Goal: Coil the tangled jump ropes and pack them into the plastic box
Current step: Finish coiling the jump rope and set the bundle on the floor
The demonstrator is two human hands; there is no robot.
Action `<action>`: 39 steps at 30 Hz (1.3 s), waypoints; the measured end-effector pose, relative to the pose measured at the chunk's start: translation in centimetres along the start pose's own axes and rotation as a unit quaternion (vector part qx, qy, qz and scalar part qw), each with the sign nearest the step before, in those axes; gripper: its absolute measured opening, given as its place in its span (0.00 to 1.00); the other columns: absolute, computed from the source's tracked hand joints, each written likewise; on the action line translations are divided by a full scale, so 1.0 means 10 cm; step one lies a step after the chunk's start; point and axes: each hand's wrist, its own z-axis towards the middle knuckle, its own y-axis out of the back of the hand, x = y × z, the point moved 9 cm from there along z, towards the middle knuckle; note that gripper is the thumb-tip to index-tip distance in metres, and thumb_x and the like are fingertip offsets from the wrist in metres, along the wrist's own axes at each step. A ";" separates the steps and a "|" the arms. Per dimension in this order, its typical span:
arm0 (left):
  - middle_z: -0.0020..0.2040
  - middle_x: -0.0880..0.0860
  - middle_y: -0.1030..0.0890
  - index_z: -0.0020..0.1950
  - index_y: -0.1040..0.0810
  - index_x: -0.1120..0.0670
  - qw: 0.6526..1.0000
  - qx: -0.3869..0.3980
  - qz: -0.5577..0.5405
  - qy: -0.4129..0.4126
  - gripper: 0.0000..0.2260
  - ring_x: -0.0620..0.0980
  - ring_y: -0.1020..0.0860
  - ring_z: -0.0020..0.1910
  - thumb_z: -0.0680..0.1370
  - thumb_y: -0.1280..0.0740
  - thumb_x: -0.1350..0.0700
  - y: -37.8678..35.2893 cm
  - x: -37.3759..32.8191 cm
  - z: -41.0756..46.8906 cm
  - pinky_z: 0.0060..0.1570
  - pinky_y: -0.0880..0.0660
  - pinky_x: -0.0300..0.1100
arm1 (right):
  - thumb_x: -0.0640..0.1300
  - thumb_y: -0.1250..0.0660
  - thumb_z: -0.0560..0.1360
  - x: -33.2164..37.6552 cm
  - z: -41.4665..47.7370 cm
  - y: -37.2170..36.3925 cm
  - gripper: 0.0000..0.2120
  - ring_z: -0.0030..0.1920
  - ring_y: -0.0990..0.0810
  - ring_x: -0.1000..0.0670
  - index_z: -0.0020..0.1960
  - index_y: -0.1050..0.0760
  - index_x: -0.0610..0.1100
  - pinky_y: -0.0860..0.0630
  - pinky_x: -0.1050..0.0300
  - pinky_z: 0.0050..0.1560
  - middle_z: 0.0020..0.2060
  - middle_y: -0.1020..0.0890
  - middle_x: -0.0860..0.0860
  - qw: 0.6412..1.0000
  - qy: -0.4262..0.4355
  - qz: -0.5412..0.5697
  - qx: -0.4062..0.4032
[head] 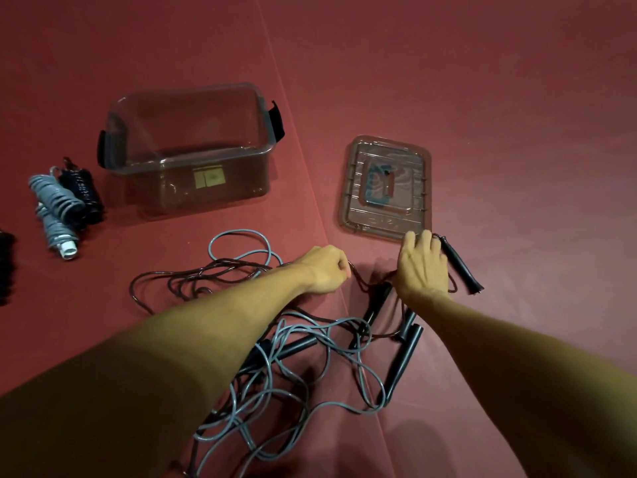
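Observation:
A tangle of grey rope (303,367) and dark rope (179,281) with several black handles (403,360) lies on the red mat in front of me. My left hand (325,269) is curled and pinches the dark cord. My right hand (422,267) lies over the same dark cord beside another black handle (460,265), fingers bent down; its grip is hidden under the palm. The clear plastic box (193,167) stands open and empty at the upper left. Its lid (386,184) lies flat just beyond my right hand.
Two coiled ropes, a grey one (57,212) and a black one (82,194), lie left of the box. A dark object (6,267) shows at the left edge. A seam (310,188) runs diagonally across the red mat.

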 end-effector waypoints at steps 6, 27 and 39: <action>0.55 0.56 0.17 0.53 0.18 0.53 1.000 0.002 -0.006 0.005 0.10 0.55 0.21 0.56 0.78 0.39 0.61 -0.04 0.01 0.02 0.54 0.28 0.40 | 0.49 0.33 0.76 -0.10 -0.15 -0.31 0.18 0.55 0.20 0.38 0.57 0.37 0.40 0.28 0.50 0.47 0.54 0.21 0.41 0.978 -0.109 0.128 0.121; 0.40 0.53 0.19 0.40 0.27 0.51 0.996 -0.035 -0.075 0.024 0.12 0.50 0.21 0.35 0.78 0.42 0.65 0.55 0.03 -0.47 0.26 0.31 0.32 | 0.31 0.28 0.71 0.81 -0.20 0.50 0.35 0.50 0.19 0.38 0.69 0.44 0.42 0.18 0.42 0.46 0.57 0.26 0.37 0.912 0.003 0.291 0.288; 0.36 0.50 0.20 0.50 0.21 0.56 0.968 -0.205 -0.146 0.007 0.05 0.50 0.24 0.36 0.75 0.30 0.56 1.46 -0.35 -1.63 0.38 0.29 0.41 | 0.42 0.18 0.62 1.29 -0.60 2.38 0.18 0.31 0.22 0.48 0.38 0.28 0.45 0.25 0.53 0.37 0.29 0.22 0.49 0.830 0.162 0.532 0.040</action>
